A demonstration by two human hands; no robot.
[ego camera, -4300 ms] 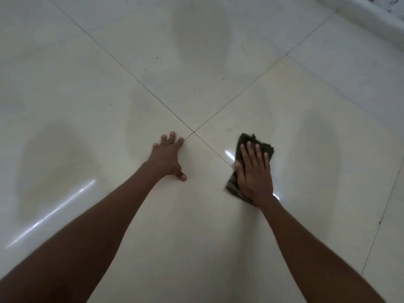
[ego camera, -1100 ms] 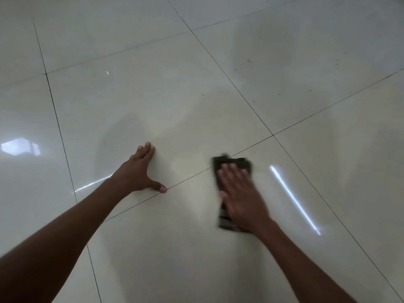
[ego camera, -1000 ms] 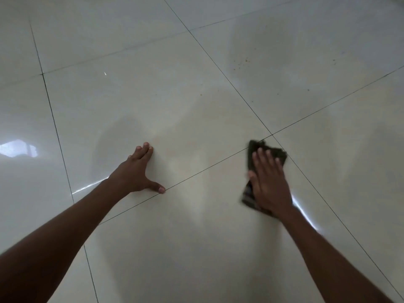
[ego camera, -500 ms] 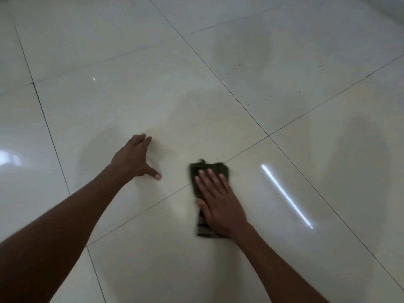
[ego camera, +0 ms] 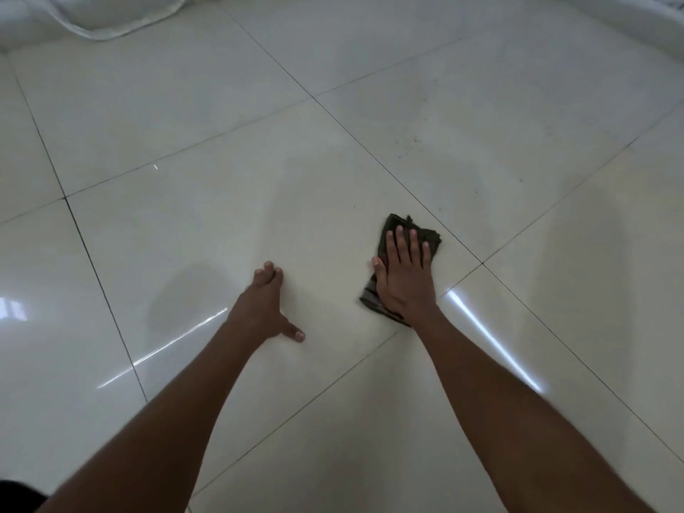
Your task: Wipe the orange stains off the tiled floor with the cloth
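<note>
Change: the right hand [ego camera: 405,281] with the dark, folded rectangular cloth [ego camera: 388,231] now lies farther from the person and to the right of where it was half a second ago, up near the tile joint; the left hand [ego camera: 264,309] rests at much the same spot beside it.
Right hand: palm down on the cloth, pressing it flat against the floor; its fingers [ego camera: 412,242] are straight and slightly spread, nothing curled around the fabric.
Left hand: flat on the bare tile, well to the left of the cloth; its fingers are together and pointing away, thumb stuck out to the right, holding nothing.
Cloth: its far end with a frayed corner shows past the fingertips, its near end peeks out beside the wrist; it lies just left of the dark grout line [ego camera: 370,146] that runs diagonally across the floor.
Stains: a scatter of small brownish-orange specks [ego camera: 409,142] sits on the next tile beyond the cloth, apart from it.
Floor: glossy cream square-tiled floor [ego camera: 185,235] with bright streaks of reflected light on both sides of the arms.
Far edge: a white draped fabric [ego camera: 111,16] touches the floor at the top left.
</note>
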